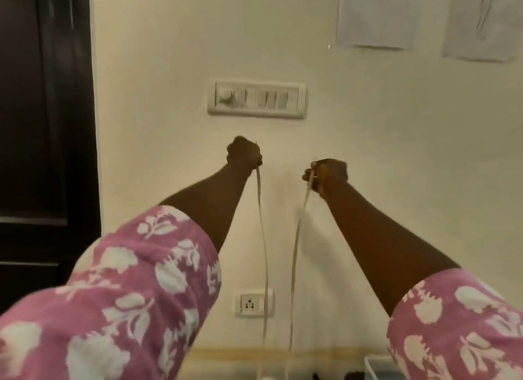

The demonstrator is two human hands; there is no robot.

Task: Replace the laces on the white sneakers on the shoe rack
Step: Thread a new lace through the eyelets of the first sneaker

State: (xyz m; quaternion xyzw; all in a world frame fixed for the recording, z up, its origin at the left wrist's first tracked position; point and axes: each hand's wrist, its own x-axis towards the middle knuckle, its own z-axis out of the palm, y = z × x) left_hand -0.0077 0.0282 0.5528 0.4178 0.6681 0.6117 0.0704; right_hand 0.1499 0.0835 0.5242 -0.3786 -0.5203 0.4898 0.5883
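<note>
Head view. Both arms are held raised in front of a cream wall [169,68]. The left hand [244,153] is closed in a fist around one end of a pale lace [264,252], on the left and slightly higher. The right hand [328,174] is clamped on the other end, to the right and a little lower. The hands are held apart, below a switch panel [256,99].

From each fist one strand is seen to run almost straight down. The two strands pass close together over a wall socket [253,302] and leave the frame at the near lower edge. The sneakers cannot be made out; they are judged to lie just below that edge, where the strands converge. A dark door [42,125] is noted at far left and papers [376,17] are pinned at upper right.

Step in hand, as judged: the lace is threaded through a first pair of eyelets, and the two ends are being drawn up and compared for equal length.

Next move, as judged: the hands are to be lowered to the shoe and the ends crossed through the next eyelets. Even tension is called for, so that neither end is pulled short.
</note>
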